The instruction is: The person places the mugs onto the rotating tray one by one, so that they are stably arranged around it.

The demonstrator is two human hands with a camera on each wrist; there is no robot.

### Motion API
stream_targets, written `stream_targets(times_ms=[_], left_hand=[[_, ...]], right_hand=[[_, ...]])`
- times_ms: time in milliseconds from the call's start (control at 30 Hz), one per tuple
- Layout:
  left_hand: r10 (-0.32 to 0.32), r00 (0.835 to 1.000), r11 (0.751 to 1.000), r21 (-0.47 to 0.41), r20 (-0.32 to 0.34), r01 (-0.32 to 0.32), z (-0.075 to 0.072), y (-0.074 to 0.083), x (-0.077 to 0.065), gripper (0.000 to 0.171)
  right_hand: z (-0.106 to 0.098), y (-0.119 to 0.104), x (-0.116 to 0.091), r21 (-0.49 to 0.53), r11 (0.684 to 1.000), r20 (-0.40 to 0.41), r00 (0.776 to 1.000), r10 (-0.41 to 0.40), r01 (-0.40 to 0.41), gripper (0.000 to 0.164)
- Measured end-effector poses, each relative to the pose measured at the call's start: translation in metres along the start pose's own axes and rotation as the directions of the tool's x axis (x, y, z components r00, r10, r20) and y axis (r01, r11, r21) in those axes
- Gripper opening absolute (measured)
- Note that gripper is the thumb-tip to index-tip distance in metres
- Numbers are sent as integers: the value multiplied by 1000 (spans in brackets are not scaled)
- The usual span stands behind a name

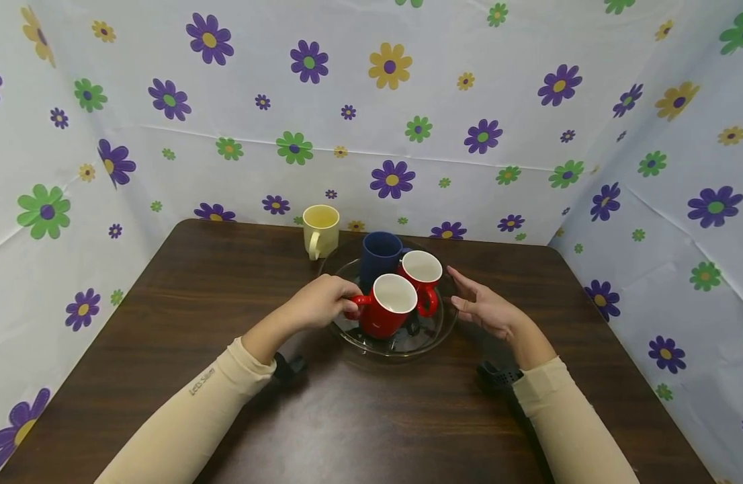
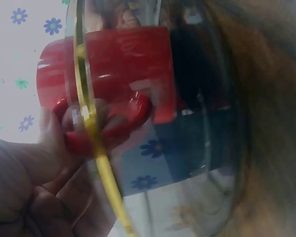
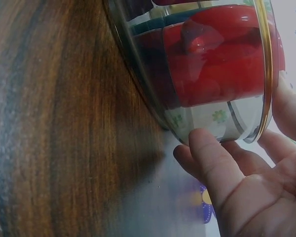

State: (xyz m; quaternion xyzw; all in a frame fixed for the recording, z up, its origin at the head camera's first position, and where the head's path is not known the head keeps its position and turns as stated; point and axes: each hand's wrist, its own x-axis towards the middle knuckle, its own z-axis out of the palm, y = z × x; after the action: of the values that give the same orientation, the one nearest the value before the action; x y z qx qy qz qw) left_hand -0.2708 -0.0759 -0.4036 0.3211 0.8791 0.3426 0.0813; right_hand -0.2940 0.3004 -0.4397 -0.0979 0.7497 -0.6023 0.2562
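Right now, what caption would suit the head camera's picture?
Left hand grips a red mug by its handle, right hand beside the glass bowl, yellow mug outside.

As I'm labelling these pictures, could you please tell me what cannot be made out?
Head view: lower right part of the blue mug, hidden by the front red mug.
Head view: the front red mug's marking, too small to read.
Right wrist view: rear of right grip, cut off by edges.
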Motion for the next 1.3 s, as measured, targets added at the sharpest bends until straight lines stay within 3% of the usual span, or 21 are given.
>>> stream_targets(times_ms=[133, 267, 567, 1300], left_hand=[[32, 999, 995, 94, 4, -32, -1, 3, 1, 8], [15, 1000, 993, 116, 17, -17, 1, 4, 1, 8], [43, 999, 992, 116, 26, -46, 12, 4, 3, 4], [23, 1000, 995, 95, 21, -25, 22, 14, 11, 4]], right_hand=[[0, -1, 0, -1, 1000, -1, 1000, -5, 5, 74], [0, -1, -1, -4, 1000, -2, 1000, 0, 0, 74], [1, -4, -2, 29, 1000, 10, 1000, -2, 2, 74], [-1, -1, 0, 16, 1000, 1, 1000, 14, -14, 75]])
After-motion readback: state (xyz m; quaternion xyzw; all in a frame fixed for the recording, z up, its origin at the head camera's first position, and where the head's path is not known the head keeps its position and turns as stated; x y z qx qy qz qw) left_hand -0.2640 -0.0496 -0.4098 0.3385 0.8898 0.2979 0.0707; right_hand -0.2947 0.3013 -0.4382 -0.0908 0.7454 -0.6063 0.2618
